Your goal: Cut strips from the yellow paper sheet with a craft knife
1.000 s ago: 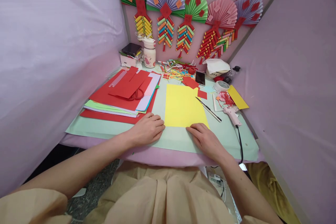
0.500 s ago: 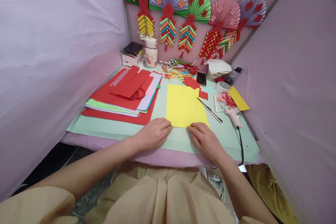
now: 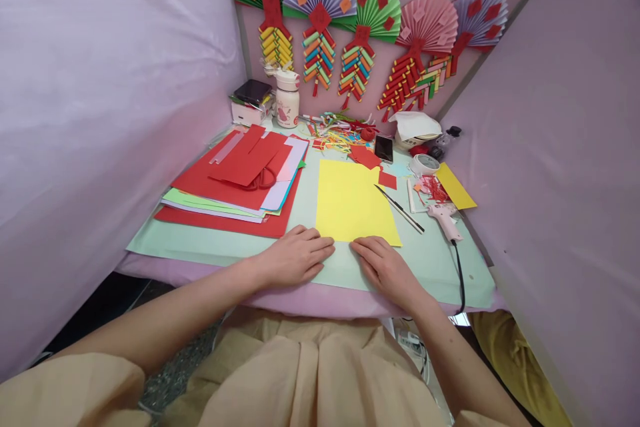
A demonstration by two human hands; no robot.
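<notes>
A yellow sheet of paper [image 3: 350, 197] lies on the pale green table cover in front of me. At its near left corner, my left hand [image 3: 295, 257] rests with the fingers stretched out flat along the near edge. My right hand [image 3: 387, 270] lies at the same edge farther right, its fingers straight and pointing left. A small gap separates the two sets of fingertips, and neither hand grips anything that I can see. Right of the sheet is a thin dark-and-white pointed tool [image 3: 400, 209], its tip touching or close to the paper.
To the left are stacked coloured papers [image 3: 215, 217] with red-handled scissors [image 3: 263, 179] partly under a red piece. A glue gun [image 3: 445, 221] with a black cord, a tape roll [image 3: 425, 164] and a phone [image 3: 384, 149] lie right. A bottle [image 3: 287, 103] and paper scraps [image 3: 340, 140] sit behind.
My left fingertips have slid right and my right fingertips left along the near edge, narrowing the gap. The fingers now lie straighter and flatter. The sheet has hardly moved.
</notes>
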